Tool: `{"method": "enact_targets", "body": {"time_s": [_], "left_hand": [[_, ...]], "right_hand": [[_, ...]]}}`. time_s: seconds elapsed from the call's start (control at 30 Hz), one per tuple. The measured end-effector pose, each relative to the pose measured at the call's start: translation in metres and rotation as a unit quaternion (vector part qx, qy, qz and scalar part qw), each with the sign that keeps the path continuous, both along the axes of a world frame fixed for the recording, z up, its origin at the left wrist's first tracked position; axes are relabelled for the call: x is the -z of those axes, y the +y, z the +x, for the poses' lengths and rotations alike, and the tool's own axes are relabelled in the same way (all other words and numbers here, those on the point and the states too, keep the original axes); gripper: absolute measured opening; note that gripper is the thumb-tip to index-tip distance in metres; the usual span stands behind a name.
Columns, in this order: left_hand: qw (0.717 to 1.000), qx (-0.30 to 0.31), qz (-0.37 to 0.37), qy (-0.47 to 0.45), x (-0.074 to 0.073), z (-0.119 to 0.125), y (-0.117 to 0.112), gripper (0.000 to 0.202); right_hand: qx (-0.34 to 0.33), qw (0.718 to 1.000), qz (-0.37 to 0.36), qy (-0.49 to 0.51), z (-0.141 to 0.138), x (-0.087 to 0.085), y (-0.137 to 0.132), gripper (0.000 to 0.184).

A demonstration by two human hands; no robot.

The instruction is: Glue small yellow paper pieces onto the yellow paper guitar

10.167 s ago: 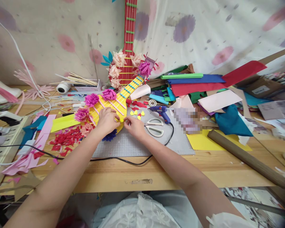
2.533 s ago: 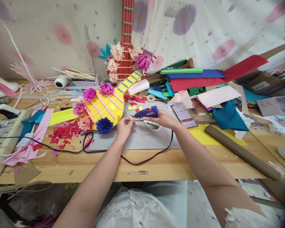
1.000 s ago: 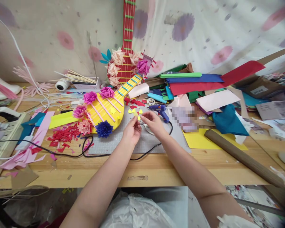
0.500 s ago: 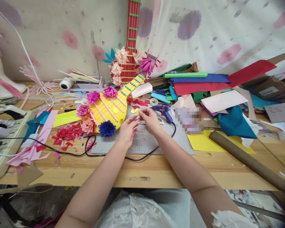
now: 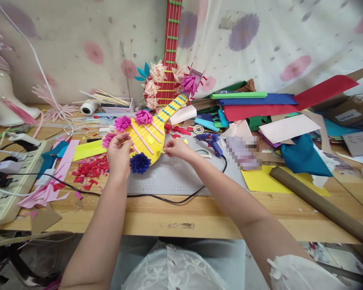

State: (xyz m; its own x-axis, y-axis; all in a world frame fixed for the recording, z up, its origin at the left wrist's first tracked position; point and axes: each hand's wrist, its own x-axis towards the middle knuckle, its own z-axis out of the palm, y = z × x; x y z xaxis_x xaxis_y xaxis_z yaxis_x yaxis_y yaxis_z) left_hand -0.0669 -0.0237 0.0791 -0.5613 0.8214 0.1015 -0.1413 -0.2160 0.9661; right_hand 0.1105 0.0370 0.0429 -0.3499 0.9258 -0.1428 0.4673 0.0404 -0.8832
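While your left hand (image 5: 118, 152) rests with curled fingers on the yellow paper guitar (image 5: 145, 137) at centre frame, your right hand (image 5: 177, 148) pinches something small, too small to name, at its lower edge. Half a second ago both hands met right of it, near the glue gun (image 5: 210, 140).

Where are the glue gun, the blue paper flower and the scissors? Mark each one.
glue gun (image 5: 210, 139), head view, on its blue body.
blue paper flower (image 5: 140, 162), head view, on its centre.
scissors (image 5: 204, 152), head view, on the white handle loop.

Yellow guitar (image 5: 145, 139) (pink strings), blue flower (image 5: 140, 162)
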Motion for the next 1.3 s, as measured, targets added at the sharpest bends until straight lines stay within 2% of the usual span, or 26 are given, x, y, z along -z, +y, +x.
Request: {"method": "enact_targets", "body": {"time_s": [0.3, 0.7, 0.83, 0.93, 1.0, 1.03, 1.13, 1.2, 1.3], "left_hand": [[1.0, -0.008, -0.004, 0.01, 0.002, -0.007, -0.004, 0.022], [0.999, -0.001, -0.013, 0.031, 0.005, -0.007, -0.004, 0.022], [0.998, 0.002, -0.015, 0.066, 0.008, -0.004, -0.002, 0.022], [0.989, 0.014, -0.011, 0.146, 0.012, -0.003, 0.0, 0.023], [0.967, 0.035, 0.002, 0.254, 0.014, -0.001, -0.002, 0.03], [0.945, 0.046, 0.011, 0.323, 0.015, 0.0, -0.003, 0.036], [0.853, 0.067, 0.024, 0.518, 0.017, 0.01, -0.009, 0.061], [0.803, 0.071, 0.005, 0.591, 0.019, 0.02, -0.011, 0.076], [0.765, 0.063, -0.024, 0.641, 0.024, 0.036, -0.01, 0.083]], "right_hand": [[-0.024, 1.0, -0.009, -0.007, -0.003, 0.006, 0.009, 0.014], [0.022, 0.997, -0.065, 0.042, -0.008, -0.02, -0.006, 0.019], [0.036, 0.992, -0.078, 0.09, -0.009, -0.022, -0.009, 0.017], [0.044, 0.989, -0.088, 0.114, -0.009, -0.02, -0.011, 0.018], [0.046, 0.987, -0.094, 0.124, -0.009, -0.018, -0.01, 0.018], [0.047, 0.986, -0.097, 0.128, -0.009, -0.017, -0.01, 0.017], [0.054, 0.983, -0.107, 0.136, -0.01, -0.015, -0.009, 0.016], [0.059, 0.983, -0.109, 0.137, -0.01, -0.015, -0.01, 0.015], [0.066, 0.983, -0.109, 0.133, -0.009, -0.017, -0.012, 0.015]]}}
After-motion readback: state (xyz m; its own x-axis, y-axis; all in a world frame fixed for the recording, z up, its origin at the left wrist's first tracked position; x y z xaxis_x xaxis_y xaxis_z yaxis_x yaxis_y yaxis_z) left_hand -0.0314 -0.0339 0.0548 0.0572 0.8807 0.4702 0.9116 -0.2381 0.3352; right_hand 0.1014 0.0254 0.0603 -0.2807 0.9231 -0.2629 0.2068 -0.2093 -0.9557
